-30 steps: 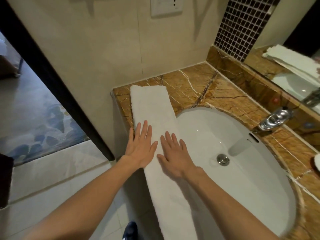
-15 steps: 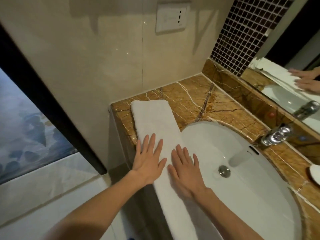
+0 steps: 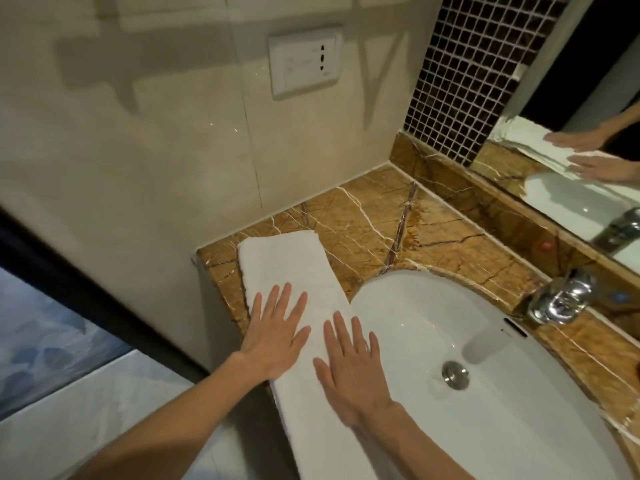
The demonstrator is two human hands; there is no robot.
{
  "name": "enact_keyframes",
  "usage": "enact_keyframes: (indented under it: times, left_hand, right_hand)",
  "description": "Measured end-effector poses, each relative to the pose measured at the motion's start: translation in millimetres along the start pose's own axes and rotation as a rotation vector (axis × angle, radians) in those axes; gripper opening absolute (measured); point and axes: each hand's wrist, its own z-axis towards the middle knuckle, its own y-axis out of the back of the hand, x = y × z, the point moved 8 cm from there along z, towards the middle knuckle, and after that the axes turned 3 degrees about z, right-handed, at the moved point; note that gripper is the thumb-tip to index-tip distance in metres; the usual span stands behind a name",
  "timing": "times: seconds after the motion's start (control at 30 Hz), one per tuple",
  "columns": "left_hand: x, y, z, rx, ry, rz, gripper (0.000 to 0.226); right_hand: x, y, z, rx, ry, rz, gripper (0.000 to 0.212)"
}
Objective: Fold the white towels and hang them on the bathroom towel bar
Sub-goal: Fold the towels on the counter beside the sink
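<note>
A long folded white towel [image 3: 294, 271] lies on the brown marble counter [image 3: 398, 216]. The left hand [image 3: 275, 336] and right hand [image 3: 351, 367] press flat on it side by side, fingers straight. Right of the right hand lies the white sink [image 3: 502, 393]; beyond that, a chrome faucet [image 3: 557, 299].

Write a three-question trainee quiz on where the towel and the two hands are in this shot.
1. True or false: the left hand grips the white towel in a fist.
2. The towel's far end lies on: A) the marble counter; B) the floor; C) a towel bar.
3. Fill in: the right hand rests flat on the ____.
Key: 1 false, it lies flat on the towel; 2 A; 3 towel.
</note>
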Motion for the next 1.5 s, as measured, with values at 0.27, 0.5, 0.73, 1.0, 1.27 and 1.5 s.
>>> enact_keyframes:
  times: [0.27,0.5,0.73,1.0,1.27,1.5]
  left_hand:
    - [39,33,78,-0.043,0.154,-0.08,0.06]
    - [69,16,110,0.062,0.173,-0.073,0.059]
    - [92,15,138,0.021,0.181,-0.055,0.06]
    - [56,42,115,-0.129,0.073,-0.051,0.062]
    - [-57,13,56,-0.049,-0.169,-0.016,0.072]
    - [-62,8,57,0.005,-0.19,0.085,0.079]
  right_hand:
    - [26,47,73,-0.056,0.082,-0.023,0.062]
    - [31,46,137,0.027,0.107,-0.053,0.06]
    - [38,50,168,-0.004,0.097,-0.089,0.06]
    - [-31,47,66,-0.166,-0.224,0.721,0.064]
    - [-98,-4,-51,0.015,-0.61,0.948,0.053]
    - [-89,-13,-96,-0.003,-0.629,0.785,0.056]
